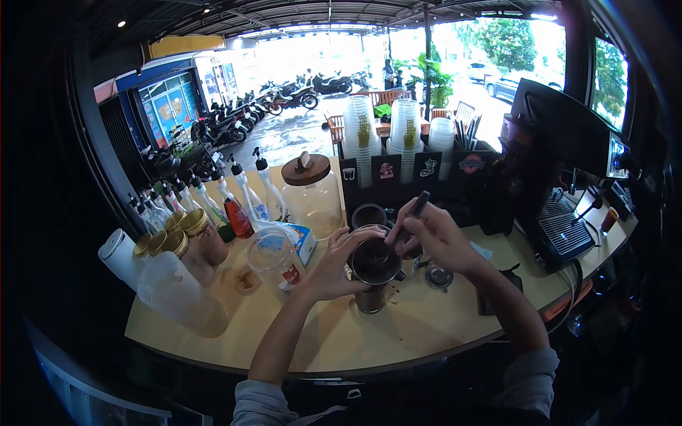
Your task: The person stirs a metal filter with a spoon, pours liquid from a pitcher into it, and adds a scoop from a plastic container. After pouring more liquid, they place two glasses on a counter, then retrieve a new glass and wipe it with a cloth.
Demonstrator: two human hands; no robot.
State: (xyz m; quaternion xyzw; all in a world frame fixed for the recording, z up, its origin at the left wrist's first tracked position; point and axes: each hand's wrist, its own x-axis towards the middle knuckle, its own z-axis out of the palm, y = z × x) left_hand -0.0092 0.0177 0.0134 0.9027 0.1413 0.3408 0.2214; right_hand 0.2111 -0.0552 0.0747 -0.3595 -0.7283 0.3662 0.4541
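Note:
On the light counter, a glass vessel (371, 300) with a dark round top or filter (375, 261) stands in front of me. My left hand (339, 268) is wrapped around the left side of this dark top. A dark-handled utensil (420, 204) is pinched in my right hand (440, 240), its lower end reaching down into the round opening. The contents look dark; their detail is too dim to make out. Just behind is another dark round container (369, 215). A small metal lid or strainer (438, 275) lies to the right.
Pump bottles (245, 192), a wooden-lidded jar (312, 202), a clear plastic tub (273, 252), a translucent pitcher (177, 291) and stacked brown cups (202, 231) stand left. Behind are plastic cup stacks (361, 131). An espresso machine (561, 224) occupies the right.

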